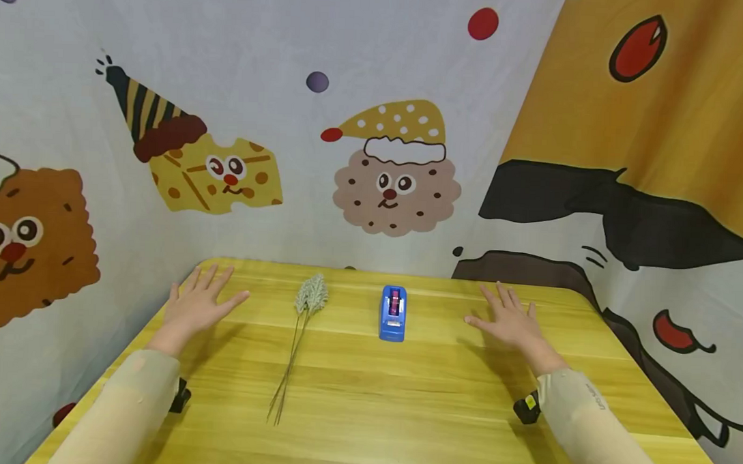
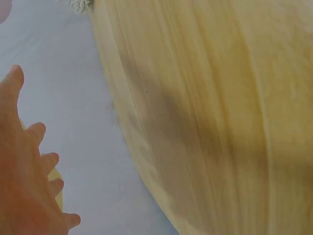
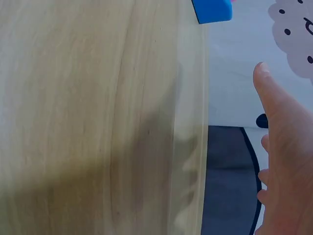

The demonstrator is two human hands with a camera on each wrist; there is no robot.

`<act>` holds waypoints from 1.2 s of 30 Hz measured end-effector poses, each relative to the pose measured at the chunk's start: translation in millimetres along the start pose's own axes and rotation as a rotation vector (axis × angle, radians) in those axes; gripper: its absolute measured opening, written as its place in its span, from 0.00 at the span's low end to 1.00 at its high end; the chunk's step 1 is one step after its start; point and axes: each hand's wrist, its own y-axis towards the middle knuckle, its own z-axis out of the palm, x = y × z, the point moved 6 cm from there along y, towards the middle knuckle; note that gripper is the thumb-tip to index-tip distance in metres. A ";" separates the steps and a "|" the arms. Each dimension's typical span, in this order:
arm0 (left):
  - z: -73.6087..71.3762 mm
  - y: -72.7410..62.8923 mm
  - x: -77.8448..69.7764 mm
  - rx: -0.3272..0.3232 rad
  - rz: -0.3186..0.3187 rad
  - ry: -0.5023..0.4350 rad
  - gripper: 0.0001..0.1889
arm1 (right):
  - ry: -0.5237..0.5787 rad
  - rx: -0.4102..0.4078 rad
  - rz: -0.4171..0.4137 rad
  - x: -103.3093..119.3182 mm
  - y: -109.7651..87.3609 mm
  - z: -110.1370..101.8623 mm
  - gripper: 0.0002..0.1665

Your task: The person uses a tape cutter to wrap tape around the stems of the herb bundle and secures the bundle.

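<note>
Fingers spread, my left hand (image 1: 198,308) hovers over the left side of the table and holds nothing. Nearest to it lies a bunch of dried grass stems (image 1: 311,295) with pale fluffy heads pointing away and thin stalks toward me. A blue tape dispenser (image 1: 392,325) with a purple-pink roll stands right of the stems. My right hand (image 1: 512,323) is held above the right side, also with spread fingers and nothing in it. In the right wrist view, a corner of the tape dispenser (image 3: 213,11) shows; the left wrist view catches a bit of the grass heads (image 2: 80,5).
The wooden table (image 1: 365,409) has its far edge against a white curtain (image 1: 390,48) printed with cartoon food. An orange printed area (image 1: 573,96) hangs at the right. Small black devices (image 1: 180,397) sit at both wrists, by the sleeves.
</note>
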 end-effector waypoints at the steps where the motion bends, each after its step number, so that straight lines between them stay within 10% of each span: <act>1: 0.0 0.6 -0.7 -0.008 0.004 0.005 0.47 | 0.001 -0.004 -0.002 1.2 0.0 0.0 0.56; 7: 1.6 6.0 -23.6 -0.014 0.054 -0.020 0.43 | 0.061 -0.031 -0.051 24.0 -2.8 0.1 0.55; 18: 25.4 29.2 -118.2 -0.064 0.210 -0.393 0.33 | 0.538 -0.101 -0.156 94.6 4.4 13.6 0.39; 25: 59.9 35.9 -182.1 0.121 0.251 -0.757 0.29 | 0.987 -0.111 0.036 117.0 14.5 35.3 0.30; 36: 125.1 40.1 -225.1 0.287 0.064 -1.150 0.30 | 1.324 -0.223 0.309 123.4 18.1 80.9 0.19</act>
